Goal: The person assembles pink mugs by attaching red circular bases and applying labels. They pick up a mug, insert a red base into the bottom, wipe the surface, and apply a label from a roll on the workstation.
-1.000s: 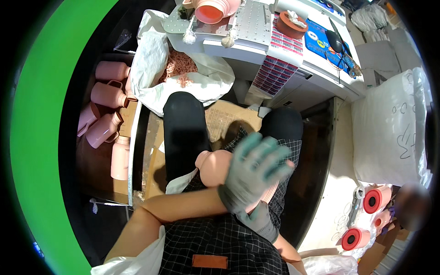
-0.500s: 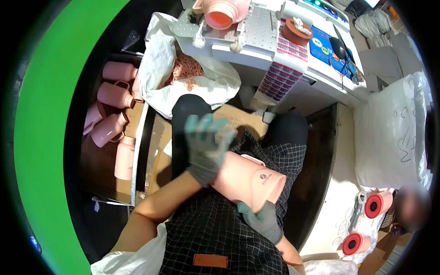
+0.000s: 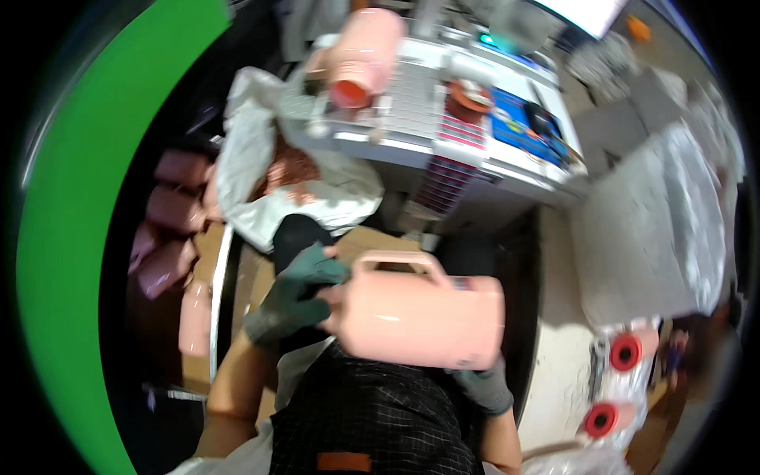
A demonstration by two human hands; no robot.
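Observation:
A pink jug (image 3: 427, 324) lies sideways over my lap, its looped handle on the far side and its base to the right. My gloved left hand (image 3: 297, 291) is closed around the narrow neck at its left end; the mouth is hidden by the fingers. At the lower right of the base, my gloved right hand (image 3: 484, 386) supports the jug from underneath, with most of its fingers out of sight behind it. Some blur softens the whole picture.
Left, several pink jugs (image 3: 176, 207) lie in a bin. A white sack (image 3: 348, 190) holds pink scraps (image 3: 293, 174). Ahead, another jug (image 3: 372, 47) rests on a perforated plate, near a hanging sticker strip (image 3: 447, 186). Two red-ended pink cylinders (image 3: 625, 351) lie right.
The jug has been lifted and turned level, its handle now facing away. My left hand has gone from spread fingers above it to a grip on the neck. The head view has shifted.

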